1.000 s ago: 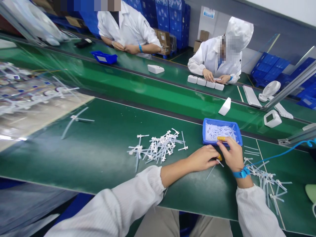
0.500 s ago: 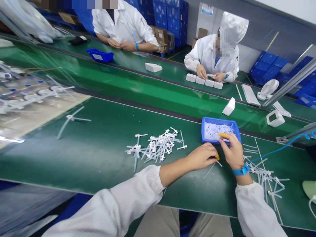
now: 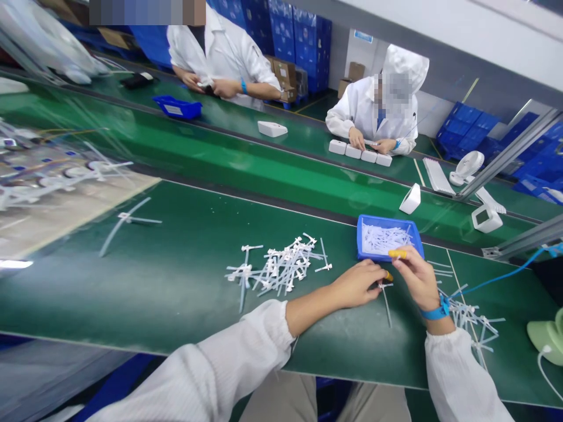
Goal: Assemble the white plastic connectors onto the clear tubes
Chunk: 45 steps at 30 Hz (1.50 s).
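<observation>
My left hand [image 3: 358,285] rests low over the green bench, its fingers closed on a thin translucent tube piece [image 3: 387,308] with a small white joint at its top end. Just to the right, my right hand [image 3: 417,280] is raised in a pinch at the near edge of a blue tray [image 3: 359,237]. A small white piece shows between its thumb and forefinger, mostly hidden by them. Yellow finger covers sit on both hands, and a blue wrist strap [image 3: 435,310] is on my right. Many short white pieces [image 3: 382,237] fill the tray.
Left of my hands lies a heap of jointed tubes [image 3: 288,264]; more tubes [image 3: 468,316] lie right of my wrist. One branched tube [image 3: 125,218] is far left. A light green object [image 3: 548,334] stands at the right edge. Two people work across the line.
My right hand has drawn slightly down, to the tray's near edge. The tube at my left fingertips has turned and now points down toward me. The view has shifted a little.
</observation>
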Available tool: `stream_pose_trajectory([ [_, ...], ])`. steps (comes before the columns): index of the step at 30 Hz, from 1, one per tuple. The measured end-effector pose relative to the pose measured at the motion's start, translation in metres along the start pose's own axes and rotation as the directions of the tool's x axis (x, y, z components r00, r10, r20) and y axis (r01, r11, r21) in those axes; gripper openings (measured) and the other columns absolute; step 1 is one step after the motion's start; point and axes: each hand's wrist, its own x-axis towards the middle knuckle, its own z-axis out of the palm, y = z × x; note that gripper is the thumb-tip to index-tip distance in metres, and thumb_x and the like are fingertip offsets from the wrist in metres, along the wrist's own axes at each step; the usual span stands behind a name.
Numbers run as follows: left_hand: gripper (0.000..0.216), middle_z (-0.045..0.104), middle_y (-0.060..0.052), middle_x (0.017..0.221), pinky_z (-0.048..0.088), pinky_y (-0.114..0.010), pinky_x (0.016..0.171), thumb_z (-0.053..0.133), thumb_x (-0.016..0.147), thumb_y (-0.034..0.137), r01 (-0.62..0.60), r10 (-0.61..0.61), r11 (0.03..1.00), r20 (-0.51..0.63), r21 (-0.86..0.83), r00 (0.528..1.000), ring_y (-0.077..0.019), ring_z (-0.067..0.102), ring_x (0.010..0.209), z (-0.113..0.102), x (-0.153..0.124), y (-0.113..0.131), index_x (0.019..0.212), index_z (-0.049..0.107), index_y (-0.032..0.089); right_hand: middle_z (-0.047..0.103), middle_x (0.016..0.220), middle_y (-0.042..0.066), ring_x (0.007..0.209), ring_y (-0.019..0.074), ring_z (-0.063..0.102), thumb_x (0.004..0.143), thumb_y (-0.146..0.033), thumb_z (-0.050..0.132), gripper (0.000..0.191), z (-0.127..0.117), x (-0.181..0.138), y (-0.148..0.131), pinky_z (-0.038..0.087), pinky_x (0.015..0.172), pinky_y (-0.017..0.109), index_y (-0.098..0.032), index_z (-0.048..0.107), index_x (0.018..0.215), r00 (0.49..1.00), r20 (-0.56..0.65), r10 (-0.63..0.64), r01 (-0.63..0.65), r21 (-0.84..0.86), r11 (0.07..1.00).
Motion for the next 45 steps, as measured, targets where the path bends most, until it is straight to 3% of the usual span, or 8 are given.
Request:
stream_pose_trajectory([
  [4,0.017,0.074,-0.007,0.106,0.049,-0.037,0.095,0.066,0.092,0.015,0.05,-0.05,0.999,-0.001,0.005,0.999,-0.0251,0.063,0.1,-0.001,0.001,0.002,0.108,0.062,0.02,0.075,0.103,0.008,0.095,0.0236,0.072,0.104,-0.041,0.074,0.018,-0.014,-0.017,0.01,0.059,0.086,0.035,-0.025,0.081,0.103,0.974,0.222,0.056,-0.053,-0.021,0.998],
  [7,0.022,0.073,-0.006,0.105,0.049,-0.036,0.093,0.066,0.092,0.015,0.061,-0.061,0.998,0.015,0.008,0.998,-0.0255,0.062,0.1,-0.002,0.001,0.004,0.113,0.061,0.021,0.079,0.1,0.007,0.092,0.0232,0.074,0.101,-0.044,0.078,0.02,-0.018,-0.024,0.021,0.059,0.086,0.034,-0.025,0.083,0.1,0.952,0.281,0.124,-0.106,-0.077,0.991],
  [11,0.022,0.072,-0.007,0.105,0.049,-0.037,0.094,0.065,0.093,0.017,0.098,-0.099,0.995,0.021,0.025,0.995,-0.0264,0.062,0.1,-0.002,0.0,0.006,0.114,0.06,0.021,0.082,0.102,0.007,0.094,0.0236,0.076,0.102,-0.048,0.077,0.025,-0.015,-0.022,0.026,0.059,0.09,0.035,-0.024,0.084,0.101,0.935,0.31,0.171,-0.15,-0.091,0.984],
  [16,0.043,0.073,-0.009,0.113,0.051,-0.039,0.094,0.065,0.093,0.019,0.136,-0.136,0.991,0.02,0.012,0.99,-0.029,0.062,0.106,-0.003,-0.002,0.009,0.135,0.054,0.021,0.081,0.103,0.008,0.095,0.0228,0.075,0.105,-0.049,0.071,0.028,-0.013,-0.019,0.023,0.059,0.091,0.034,-0.023,0.083,0.1,0.92,0.363,0.148,-0.137,-0.057,0.989],
  [24,0.019,0.072,-0.005,0.107,0.049,-0.036,0.092,0.066,0.091,0.015,0.128,-0.128,0.991,0.014,-0.032,0.992,-0.0253,0.063,0.1,-0.004,-0.002,0.005,0.108,0.06,0.022,0.078,0.094,0.005,0.083,0.0217,0.07,0.108,-0.042,0.066,0.024,-0.017,-0.018,0.021,0.055,0.077,0.032,-0.024,0.08,0.1,0.909,0.395,0.132,-0.04,-0.232,0.972],
  [34,0.03,0.072,-0.004,0.11,0.049,-0.033,0.088,0.069,0.09,0.011,0.147,-0.146,0.979,0.024,-0.138,0.989,-0.0248,0.066,0.104,-0.008,-0.003,0.003,0.116,0.058,0.023,0.079,0.093,0.0,0.063,0.0142,0.06,0.104,-0.032,0.067,0.019,-0.013,-0.024,0.02,0.049,0.063,0.027,-0.025,0.074,0.119,0.914,0.364,0.177,-0.098,-0.225,0.969],
  [40,0.025,0.073,-0.005,0.106,0.049,-0.033,0.089,0.071,0.092,0.014,0.129,-0.124,0.986,0.054,-0.109,0.991,-0.0252,0.066,0.103,-0.008,-0.003,0.0,0.112,0.059,0.021,0.079,0.098,0.003,0.071,0.0158,0.066,0.105,-0.03,0.066,0.023,-0.015,-0.024,0.019,0.052,0.067,0.027,-0.025,0.075,0.126,0.905,0.407,0.127,-0.039,-0.22,0.975],
  [45,0.026,0.073,-0.005,0.108,0.049,-0.032,0.088,0.074,0.094,0.019,0.131,-0.123,0.985,0.072,-0.111,0.99,-0.0251,0.066,0.102,-0.01,-0.003,-0.001,0.116,0.059,0.021,0.078,0.099,0.004,0.077,0.0174,0.069,0.105,-0.032,0.066,0.018,-0.015,-0.023,0.019,0.054,0.069,0.027,-0.025,0.078,0.117,0.9,0.425,0.1,-0.009,-0.21,0.978],
])
